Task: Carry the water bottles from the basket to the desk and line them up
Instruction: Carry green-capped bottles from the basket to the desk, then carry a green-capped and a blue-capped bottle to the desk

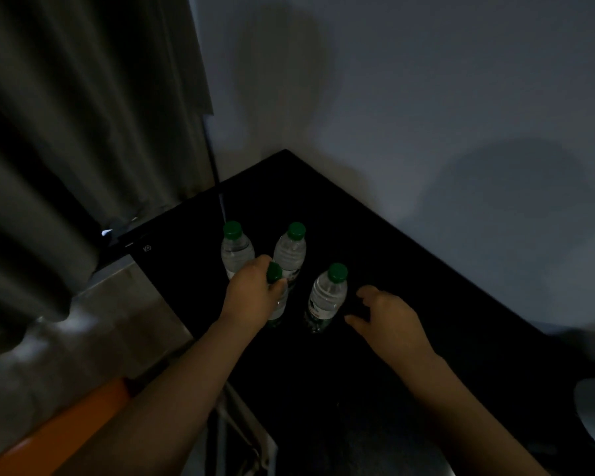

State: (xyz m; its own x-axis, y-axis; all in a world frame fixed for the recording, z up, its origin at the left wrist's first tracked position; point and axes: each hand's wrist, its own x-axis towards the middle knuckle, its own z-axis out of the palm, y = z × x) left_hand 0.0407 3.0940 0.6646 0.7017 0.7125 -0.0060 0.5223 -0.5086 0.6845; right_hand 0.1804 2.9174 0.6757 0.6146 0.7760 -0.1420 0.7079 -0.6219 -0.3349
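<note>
Dim light. I am looking down on a corner of the black counter (pixel 409 269), with a pale wall (pixel 426 97) behind it and a curtain (pixel 66 132) in the upper left of the frame.

- Four water bottles with green caps stand on the counter near mid-frame. All are upright, long axes vertical, caps pointing up toward the camera.
- Back pair: the back-left bottle (pixel 236 250) and the back-right bottle (pixel 291 252) are close together but apart.
- Front pair: the front-left bottle (pixel 274 272) is mostly hidden under my left hand (pixel 251 290). The front-right bottle (pixel 327 297) stands free.
- Left hand: the fingers are curled round the front-left bottle's neck just below the cap. Its base looks set down, but the dark surface makes contact hard to confirm.
- Right hand (pixel 389 317): it holds nothing. The fingers are loosely bent and spread, the thumb out. It sits just right of the front-right bottle with a visible gap between them.

Judgement: the bottles make a two-and-two cluster, not one row. The free front-right bottle lies directly left of the right hand, which is the nearer hand. A short sideways reach to its body would take it.

No basket is in view. I cannot identify the orange edge (pixel 66 431) at lower left.
</note>
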